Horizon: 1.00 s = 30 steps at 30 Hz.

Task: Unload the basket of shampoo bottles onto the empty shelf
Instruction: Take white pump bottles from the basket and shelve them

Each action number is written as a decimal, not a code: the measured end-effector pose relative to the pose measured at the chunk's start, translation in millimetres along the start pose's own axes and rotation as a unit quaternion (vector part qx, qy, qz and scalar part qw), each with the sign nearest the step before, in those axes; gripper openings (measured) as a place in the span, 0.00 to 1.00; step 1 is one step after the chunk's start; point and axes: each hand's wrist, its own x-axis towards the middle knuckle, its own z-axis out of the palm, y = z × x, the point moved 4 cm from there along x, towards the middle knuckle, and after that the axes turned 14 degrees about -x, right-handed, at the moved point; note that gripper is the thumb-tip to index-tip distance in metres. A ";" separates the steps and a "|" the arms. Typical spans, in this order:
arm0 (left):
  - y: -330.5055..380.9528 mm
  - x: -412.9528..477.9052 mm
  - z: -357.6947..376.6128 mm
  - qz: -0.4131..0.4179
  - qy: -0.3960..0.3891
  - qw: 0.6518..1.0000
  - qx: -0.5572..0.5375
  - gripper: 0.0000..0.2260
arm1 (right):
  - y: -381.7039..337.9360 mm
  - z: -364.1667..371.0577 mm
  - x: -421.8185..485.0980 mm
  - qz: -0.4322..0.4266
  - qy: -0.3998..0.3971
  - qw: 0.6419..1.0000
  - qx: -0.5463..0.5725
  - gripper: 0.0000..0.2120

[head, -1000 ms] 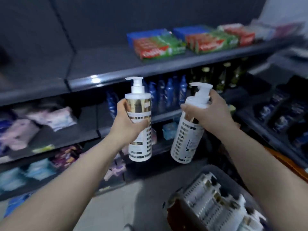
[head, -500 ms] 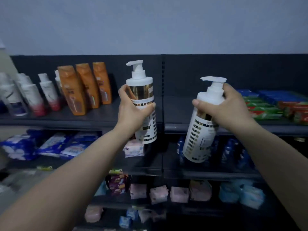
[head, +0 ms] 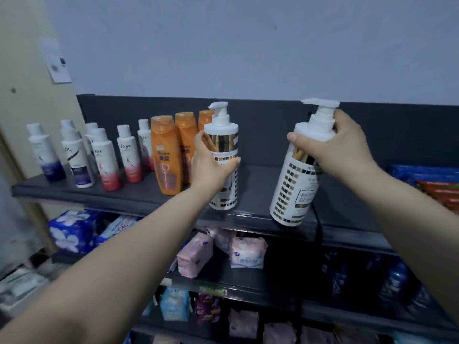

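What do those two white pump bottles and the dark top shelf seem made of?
The left pump bottle and the right pump bottle: likely opaque white plastic, smooth with a soft sheen; their gold bands look like shiny foil or metallic print. The top shelf: probably painted metal, dark grey, matte, thin front edge.

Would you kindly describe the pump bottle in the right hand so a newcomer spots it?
Find the dark top shelf below the pale wall. Right of the orange bottles, two white gold-banded pump bottles are held at its front edge. Yours is the right bottle: tilted, right hand on its neck, whereas the left bottle is nearly upright.
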 end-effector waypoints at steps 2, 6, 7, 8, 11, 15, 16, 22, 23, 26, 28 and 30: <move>-11.2 6.4 -1.5 -0.010 0.003 1.000 0.011 0.42 | -4.1 15.0 15.1 -0.003 -0.003 1.000 -0.004 0.24; -24.5 18.7 -0.2 -0.021 0.006 1.000 0.020 0.42 | -9.1 43.8 47.9 -0.004 -0.010 1.000 -0.002 0.26; -26.8 21.2 1.5 -0.023 0.002 0.999 0.023 0.42 | -9.3 51.6 55.5 -0.002 -0.014 1.000 -0.001 0.26; -29.1 23.3 3.1 -0.024 -0.003 0.999 0.027 0.43 | -9.2 59.4 62.6 -0.001 -0.019 1.000 0.000 0.26; -36.8 25.6 6.2 -0.028 -0.009 0.999 0.032 0.43 | -4.1 82.7 81.6 0.000 -0.036 0.999 -0.006 0.27; -43.9 24.4 2.3 -0.023 -0.005 1.000 -0.004 0.43 | 9.0 116.1 95.9 0.009 -0.068 0.997 -0.016 0.26; -44.3 23.3 1.4 -0.020 -0.010 1.000 -0.009 0.43 | 11.6 124.8 98.0 0.012 -0.077 0.997 -0.016 0.26; -68.6 8.2 -0.8 -0.086 -0.047 0.995 0.013 0.41 | 11.6 161.2 108.1 0.002 -0.081 0.996 -0.028 0.35; -74.0 5.1 -2.0 -0.099 -0.049 0.994 0.019 0.39 | 14.0 164.0 108.3 -0.003 -0.084 0.996 -0.002 0.37; -86.2 -2.5 -4.7 -0.122 -0.060 0.990 0.025 0.36 | 39.3 170.9 96.4 0.016 -0.173 0.981 0.087 0.48; -90.0 -4.2 -6.7 -0.128 -0.064 0.989 0.033 0.35 | 61.1 178.9 82.0 0.021 -0.261 0.961 0.089 0.49; -91.1 -3.3 -7.3 -0.129 -0.072 0.988 0.039 0.35 | 76.2 187.9 75.7 0.031 -0.284 0.954 0.084 0.41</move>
